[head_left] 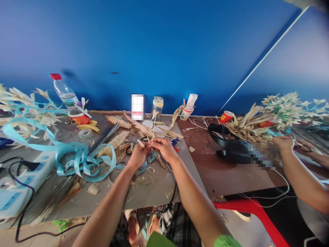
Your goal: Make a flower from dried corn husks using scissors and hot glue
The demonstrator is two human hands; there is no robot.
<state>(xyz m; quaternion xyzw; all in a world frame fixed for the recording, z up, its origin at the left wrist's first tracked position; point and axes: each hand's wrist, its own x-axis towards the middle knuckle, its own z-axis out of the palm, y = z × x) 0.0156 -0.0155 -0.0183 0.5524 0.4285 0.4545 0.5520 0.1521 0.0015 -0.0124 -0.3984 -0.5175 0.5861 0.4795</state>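
from the head view, the thin stick you are working on stands nearly upright, its long axis running from your fingertips up toward the glass jar at the back; its lower end sits between your two hands, over the middle of the grey table.

the brown table butts against the grey one on your right, and their shared edge runs just beside your right forearm. bare board lies in front of your wrists, toward the near edge; on your left the room is taken by loops of light blue ribbon and a bundle of dark wires, and behind your hands by corn cobs and dry husks. a white power strip lies at the far left near edge.

your left hand is closed, fingers pinched together on the base of the stick and a pale husk piece. your right hand touches it, fingers likewise pinched shut on the stick's lower end.

at the right, another person's hand rests near a pile of husk flowers, well apart from yours, beside a black object on the brown table.
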